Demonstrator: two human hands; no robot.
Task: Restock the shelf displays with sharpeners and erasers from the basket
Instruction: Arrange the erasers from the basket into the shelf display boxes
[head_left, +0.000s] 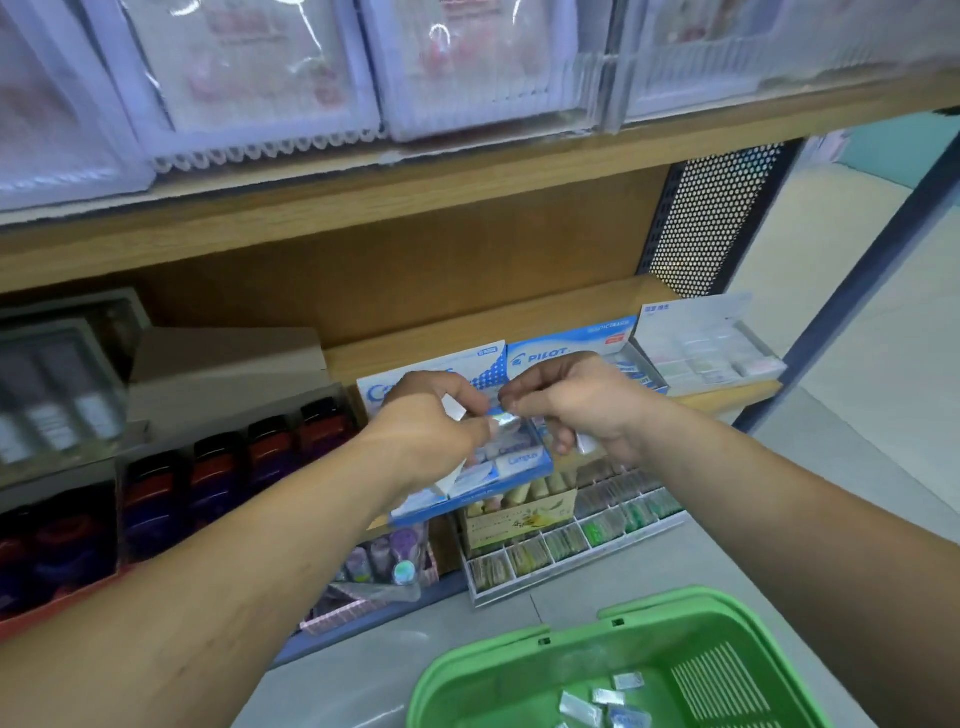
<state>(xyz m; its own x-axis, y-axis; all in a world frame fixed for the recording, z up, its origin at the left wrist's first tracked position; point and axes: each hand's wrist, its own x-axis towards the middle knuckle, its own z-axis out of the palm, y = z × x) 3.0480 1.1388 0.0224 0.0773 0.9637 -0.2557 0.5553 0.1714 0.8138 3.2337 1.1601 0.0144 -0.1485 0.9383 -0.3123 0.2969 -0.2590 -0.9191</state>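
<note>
Here, pinched eraser, Campus display, PILOT box

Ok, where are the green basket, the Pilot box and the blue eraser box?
green basket (457, 675): head view, left rim.
Pilot box (576, 338): head view, printed back flap.
blue eraser box (483, 492): head view, front blue edge.

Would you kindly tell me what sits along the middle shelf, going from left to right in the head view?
Row of dark red-banded bottles → blue Campus eraser display box → blue-and-white Pilot cardboard box → white display box of pastel erasers.
</note>
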